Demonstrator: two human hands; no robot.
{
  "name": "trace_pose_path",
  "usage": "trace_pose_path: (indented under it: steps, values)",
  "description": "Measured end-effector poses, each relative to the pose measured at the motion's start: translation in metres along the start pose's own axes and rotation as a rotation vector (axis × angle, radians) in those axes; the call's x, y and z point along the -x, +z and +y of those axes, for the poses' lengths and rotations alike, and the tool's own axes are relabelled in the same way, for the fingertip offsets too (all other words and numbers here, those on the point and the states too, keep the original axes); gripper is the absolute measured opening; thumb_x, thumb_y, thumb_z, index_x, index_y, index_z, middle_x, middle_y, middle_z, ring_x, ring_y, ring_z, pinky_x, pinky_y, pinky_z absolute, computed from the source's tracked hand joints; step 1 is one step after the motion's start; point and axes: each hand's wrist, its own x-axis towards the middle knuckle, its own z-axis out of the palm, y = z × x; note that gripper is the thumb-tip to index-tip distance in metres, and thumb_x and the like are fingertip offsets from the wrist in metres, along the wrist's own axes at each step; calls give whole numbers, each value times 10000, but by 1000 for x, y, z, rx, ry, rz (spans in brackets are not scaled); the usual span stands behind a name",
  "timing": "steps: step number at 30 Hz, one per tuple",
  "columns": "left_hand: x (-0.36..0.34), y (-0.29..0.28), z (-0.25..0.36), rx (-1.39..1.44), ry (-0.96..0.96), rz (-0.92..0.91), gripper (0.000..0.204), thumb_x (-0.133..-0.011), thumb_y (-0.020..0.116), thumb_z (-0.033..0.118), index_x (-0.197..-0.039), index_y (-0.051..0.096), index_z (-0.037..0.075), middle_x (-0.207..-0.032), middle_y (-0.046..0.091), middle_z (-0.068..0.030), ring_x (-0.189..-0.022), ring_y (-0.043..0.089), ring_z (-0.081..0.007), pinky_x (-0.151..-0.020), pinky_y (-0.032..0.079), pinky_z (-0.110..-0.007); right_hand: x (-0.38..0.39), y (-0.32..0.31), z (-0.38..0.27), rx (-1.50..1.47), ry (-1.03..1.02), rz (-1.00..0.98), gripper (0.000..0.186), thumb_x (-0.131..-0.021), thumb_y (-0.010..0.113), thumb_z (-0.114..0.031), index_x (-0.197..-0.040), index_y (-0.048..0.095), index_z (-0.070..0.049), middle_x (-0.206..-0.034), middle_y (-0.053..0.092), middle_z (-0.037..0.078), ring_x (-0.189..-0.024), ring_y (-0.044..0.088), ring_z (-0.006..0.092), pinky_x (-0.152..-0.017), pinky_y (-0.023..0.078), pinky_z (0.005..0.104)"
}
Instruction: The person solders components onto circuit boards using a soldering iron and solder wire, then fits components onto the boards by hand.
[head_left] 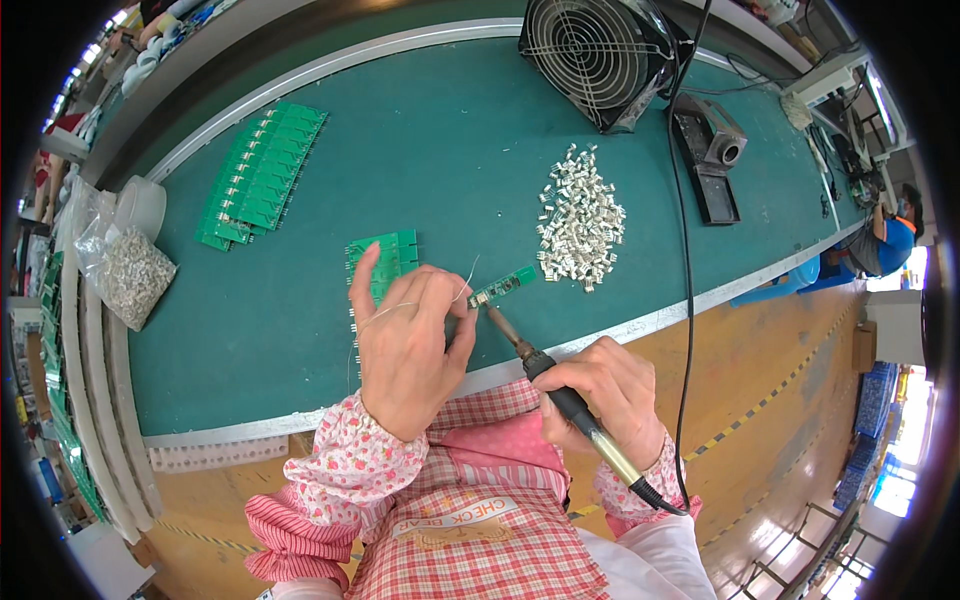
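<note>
My right hand (610, 390) grips a soldering iron (570, 405) with a black and brass-coloured handle. Its tip meets, or nearly meets, the near end of a narrow green circuit board (510, 284) lying on the bench mat. At that same end are the pinched thumb and forefinger of my left hand (408, 335). A thin solder wire (473, 267) runs through this hand, curving up past the fingertips and trailing off beside the wrist. Whether those fingers also press on the board is hard to see. Partly behind my left hand lies a green board panel (398, 250).
Right of the board is a heap of small metal connectors (582, 215). A black fan (600, 60) and an iron stand (710, 160) are farther back. Stacked green panels (262, 175) and a bag of small parts (130, 275) occupy the left. The iron's cord (686, 270) crosses the bench edge.
</note>
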Motion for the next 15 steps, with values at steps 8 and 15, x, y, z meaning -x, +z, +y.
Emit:
trace_pose_path:
  steps: [8,15]
  values:
    - [-2,-3,2,-4,-5,-23,277,-709,746,-3,-911,580,91,-760,603,25,-831,655,-171,-1113,278,-493,7,-3,1,-22,63,99,331,-600,724,40,-900,651,-77,-683,599,35,-559,572,200,-496,445,291]
    - [-2,-2,2,-6,-3,-21,277,-715,746,-3,-915,579,92,-761,606,25,-813,650,-165,-1116,276,-493,18,1,7,-135,89,222,257,-675,732,28,-910,652,-36,-708,657,54,-577,612,184,-507,463,278]
